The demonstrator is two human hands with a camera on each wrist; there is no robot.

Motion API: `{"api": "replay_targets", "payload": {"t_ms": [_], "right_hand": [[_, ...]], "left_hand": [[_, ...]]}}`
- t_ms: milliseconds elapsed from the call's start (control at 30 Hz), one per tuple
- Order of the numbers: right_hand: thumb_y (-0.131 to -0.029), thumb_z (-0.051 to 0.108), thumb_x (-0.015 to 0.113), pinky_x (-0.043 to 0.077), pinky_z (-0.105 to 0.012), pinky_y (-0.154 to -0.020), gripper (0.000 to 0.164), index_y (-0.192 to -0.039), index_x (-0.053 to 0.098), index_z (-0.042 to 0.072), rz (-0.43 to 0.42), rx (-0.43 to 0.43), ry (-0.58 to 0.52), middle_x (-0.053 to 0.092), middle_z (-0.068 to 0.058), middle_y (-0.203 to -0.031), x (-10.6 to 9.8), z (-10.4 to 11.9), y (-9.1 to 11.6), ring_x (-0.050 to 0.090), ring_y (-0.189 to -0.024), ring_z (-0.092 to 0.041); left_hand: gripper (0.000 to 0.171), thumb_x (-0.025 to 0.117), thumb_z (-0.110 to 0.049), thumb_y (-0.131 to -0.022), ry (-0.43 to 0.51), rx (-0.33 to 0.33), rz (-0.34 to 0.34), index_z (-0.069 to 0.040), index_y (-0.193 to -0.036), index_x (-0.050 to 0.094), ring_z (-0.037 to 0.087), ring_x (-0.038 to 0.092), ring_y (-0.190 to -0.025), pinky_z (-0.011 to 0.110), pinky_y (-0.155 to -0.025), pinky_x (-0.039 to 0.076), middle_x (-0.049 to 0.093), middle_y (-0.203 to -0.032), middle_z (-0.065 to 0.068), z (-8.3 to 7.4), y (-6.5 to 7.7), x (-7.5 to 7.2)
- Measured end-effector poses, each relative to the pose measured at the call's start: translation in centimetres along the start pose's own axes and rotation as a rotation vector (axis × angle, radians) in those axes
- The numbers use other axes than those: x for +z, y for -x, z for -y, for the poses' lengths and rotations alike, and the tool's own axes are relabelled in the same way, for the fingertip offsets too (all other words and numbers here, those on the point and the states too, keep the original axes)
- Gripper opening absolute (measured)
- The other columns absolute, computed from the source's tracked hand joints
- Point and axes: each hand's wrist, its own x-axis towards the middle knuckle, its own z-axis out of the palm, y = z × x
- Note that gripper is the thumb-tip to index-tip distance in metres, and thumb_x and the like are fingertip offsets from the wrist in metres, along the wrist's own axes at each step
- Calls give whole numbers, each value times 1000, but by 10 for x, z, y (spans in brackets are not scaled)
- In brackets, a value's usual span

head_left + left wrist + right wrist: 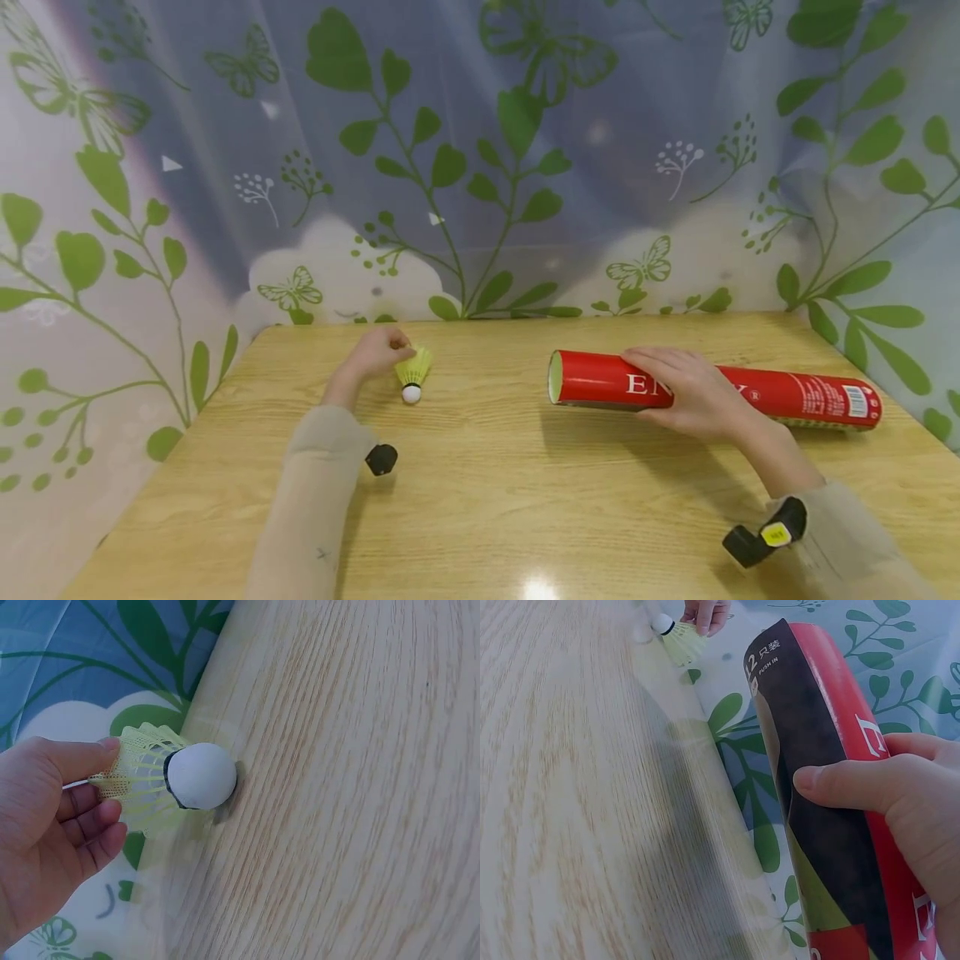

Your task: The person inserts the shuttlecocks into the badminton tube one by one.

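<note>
A yellow shuttlecock with a white cork base and a black band is on the left side of the table. My left hand pinches the edge of its skirt between thumb and fingers; the left wrist view shows the cork pointing away from the palm. On the right, my right hand grips a red shuttlecock tube around its middle, thumb on the near side. The tube lies sideways with its open end facing left, a shadow under it. Its black side panel shows in the right wrist view.
The wooden table spreads under both hands, with bare wood between the shuttlecock and the tube. Behind and beside it hangs a curtain printed with green leaves and butterflies. Small black devices are strapped at both wrists.
</note>
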Motion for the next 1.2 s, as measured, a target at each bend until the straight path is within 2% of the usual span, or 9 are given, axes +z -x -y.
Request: {"api": "replay_targets", "payload": {"t_ms": [167,367,567,667,833,1100,1200], "right_hand": [[-55,20,88,40,-52,-87,81,-126,53,3,11,12,2,58,-14,-121,-2,2,-2,54,-107,-31],[-55,19,88,41,-53,-85,82,-127,52,2,14,6,-10,58,-15,-120,-4,4,-4,54,-106,-32],[-55,17,88,41,-54,-85,82,-128,52,4,27,19,-18,59,-15,-119,-5,4,-6,55,-105,-32],[-56,17,88,41,-54,-85,82,-128,52,4,31,21,-18,59,-14,-119,-5,5,-6,55,-105,-32],[-56,18,88,41,-53,-85,81,-128,52,4,28,23,-18,59,-14,-119,-5,5,-6,55,-105,-32],[-56,19,88,41,-53,-85,81,-127,53,3,21,18,-13,59,-15,-119,-1,4,-6,54,-106,-32],[-55,19,88,41,-53,-85,81,-127,53,3,15,4,-13,59,-15,-119,0,3,-6,54,-106,-32]], "left_hand": [[23,55,-18,-94,32,-10,6,2,-101,63,26,53,-91,38,-76,45,61,-99,14,1,4,-2],[25,54,-23,-94,108,-2,-4,-2,-101,64,21,53,-82,33,-68,46,60,-95,11,-8,13,-5],[24,55,-24,-94,206,29,-38,-4,-99,67,21,55,-81,33,-69,47,63,-95,10,-17,17,1],[23,56,-24,-94,228,32,-29,-4,-99,68,21,56,-81,34,-71,48,63,-96,9,-22,19,5],[24,58,-26,-92,265,21,-26,-6,-100,69,21,58,-84,42,-77,49,64,-99,8,-32,23,10],[23,61,-25,-91,300,-11,-103,-5,-97,70,20,60,-80,42,-75,50,66,-89,6,-47,29,16],[21,62,-23,-90,308,7,-141,-4,-95,71,20,60,-77,38,-72,51,67,-87,6,-53,32,18]]}}
